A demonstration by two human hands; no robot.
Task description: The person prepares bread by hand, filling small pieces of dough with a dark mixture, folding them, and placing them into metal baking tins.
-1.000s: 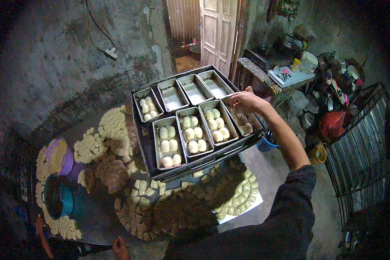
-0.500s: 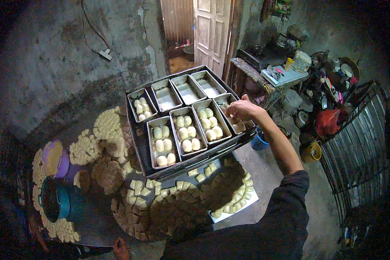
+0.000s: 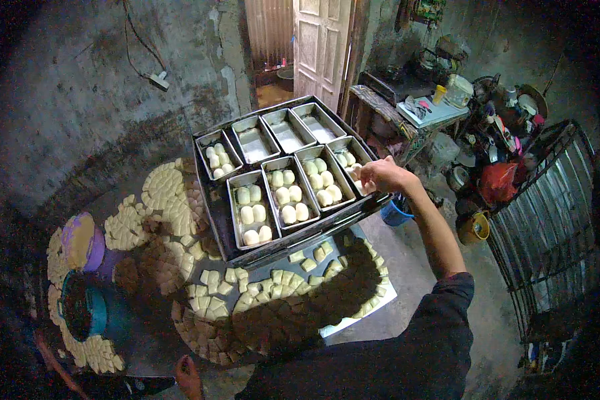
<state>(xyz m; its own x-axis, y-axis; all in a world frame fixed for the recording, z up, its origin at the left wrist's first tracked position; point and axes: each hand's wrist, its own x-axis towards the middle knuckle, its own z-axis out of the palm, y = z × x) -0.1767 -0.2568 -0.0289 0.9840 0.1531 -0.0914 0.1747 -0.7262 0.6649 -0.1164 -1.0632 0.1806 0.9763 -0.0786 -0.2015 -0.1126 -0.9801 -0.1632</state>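
Note:
My right hand reaches over the near right loaf tin, its fingers curled down at the tin's near end. What those fingers hold, if anything, is hidden. Smooth pale dough balls show in that tin beyond my fingertips. The tin sits in a large black tray, among other metal loaf tins. Paired dough balls fill the two tins left of it, the near left tin and the far left one. Three far tins hold no dough balls. My left hand is out of view.
Below the tray, many cut dough pieces cover a dark table. A purple tub and a teal basin stand left. Right are a blue bucket, a yellow bucket and a metal rack. A bare foot-like shape shows below.
My right hand has shifted slightly right and down, toward the tin's near end. More dough balls in that tin are now uncovered. The view has shifted a little.

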